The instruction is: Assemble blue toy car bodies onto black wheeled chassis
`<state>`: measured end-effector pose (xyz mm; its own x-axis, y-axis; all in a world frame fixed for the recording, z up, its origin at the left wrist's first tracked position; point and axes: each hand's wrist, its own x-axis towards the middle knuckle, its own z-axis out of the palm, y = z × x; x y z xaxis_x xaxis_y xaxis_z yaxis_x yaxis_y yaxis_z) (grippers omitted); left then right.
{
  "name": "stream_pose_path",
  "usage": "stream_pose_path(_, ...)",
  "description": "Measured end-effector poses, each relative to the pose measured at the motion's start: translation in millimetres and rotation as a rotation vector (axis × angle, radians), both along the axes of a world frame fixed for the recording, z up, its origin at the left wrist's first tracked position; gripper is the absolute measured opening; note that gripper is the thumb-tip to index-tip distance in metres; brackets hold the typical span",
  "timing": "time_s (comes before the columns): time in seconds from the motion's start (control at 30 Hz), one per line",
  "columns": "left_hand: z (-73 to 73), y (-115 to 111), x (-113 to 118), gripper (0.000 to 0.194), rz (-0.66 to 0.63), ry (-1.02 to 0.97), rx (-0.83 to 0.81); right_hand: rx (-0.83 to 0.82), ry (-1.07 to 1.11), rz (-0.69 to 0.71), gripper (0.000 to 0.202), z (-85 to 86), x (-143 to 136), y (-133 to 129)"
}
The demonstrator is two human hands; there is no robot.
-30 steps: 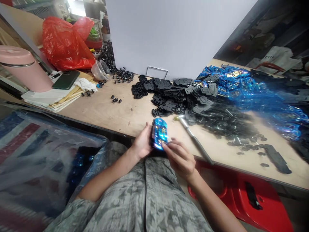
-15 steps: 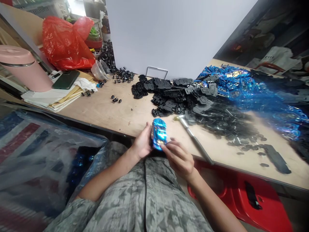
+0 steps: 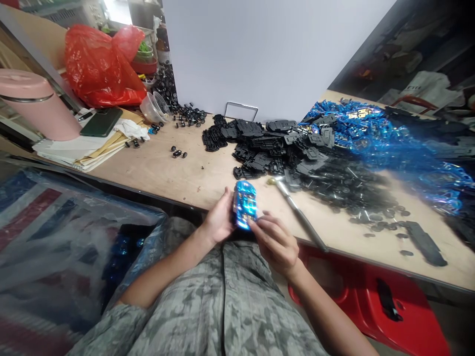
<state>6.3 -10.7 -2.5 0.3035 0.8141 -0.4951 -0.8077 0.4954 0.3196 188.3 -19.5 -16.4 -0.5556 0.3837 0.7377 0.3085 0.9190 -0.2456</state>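
Observation:
A shiny blue toy car (image 3: 245, 203) is held just off the table's front edge, above my lap. My left hand (image 3: 219, 217) grips it along its left side, with the thumb pointing up beside it. My right hand (image 3: 276, 240) is closed at the car's lower right, its fingertips touching the body near the end closest to me. Whether a small part sits between those fingertips cannot be made out. Black plastic bases (image 3: 256, 143) lie heaped on the table beyond the car, and a hammer (image 3: 300, 215) rests to the right.
Blue car shells (image 3: 365, 118) and blurred wheel axles (image 3: 345, 183) cover the right side. A black wheel set (image 3: 178, 152) lies left of centre. Further left are a phone (image 3: 101, 122), a pink bottle (image 3: 39, 104) and a red bag (image 3: 102, 66). A red stool (image 3: 404, 311) stands below right.
The toy car has tilted slightly, and the reflections on it have shifted. Both hands keep nearly the same place and hold.

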Motion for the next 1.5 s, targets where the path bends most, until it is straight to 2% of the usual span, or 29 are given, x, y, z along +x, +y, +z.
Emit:
stream_pose_path(0.33,-3.4,0.1,-2.1,0.067,-0.021,-0.056,0.041,-0.003,-0.02,0.005,0.051,-1.9,0.5,1.2)
stream_pose_path(0.73,2.3,0.5,0.0,0.066,-0.014,-0.012,0.022,0.006,-0.083,0.04,0.051,-5.4,0.9,2.6)
stream_pose_path(0.97,4.2,-0.4,-0.3,0.065,-0.03,-0.011,0.032,0.018,0.001,-0.004,0.055,-5.1,-2.7,-0.2)
stream_pose_path(1.13,-0.6,-0.2,-0.6,0.063,-0.01,0.008,0.026,0.01,-0.011,-0.002,0.056,-10.4,-2.4,-0.1)
stream_pose_path(1.2,-3.3,-1.3,-0.5,0.057,-0.009,0.008,0.031,0.003,-0.021,-0.007,0.057,-12.3,-2.1,0.0)
stream_pose_path(1.37,-6.9,-6.7,2.0,0.026,0.07,0.045,0.095,0.033,0.002,-0.028,0.057,-12.9,-3.0,-1.2)
stream_pose_path(1.5,-6.4,-7.3,4.8,0.036,0.083,0.017,0.083,0.06,0.043,-0.049,0.06,-11.4,-4.0,-2.6)
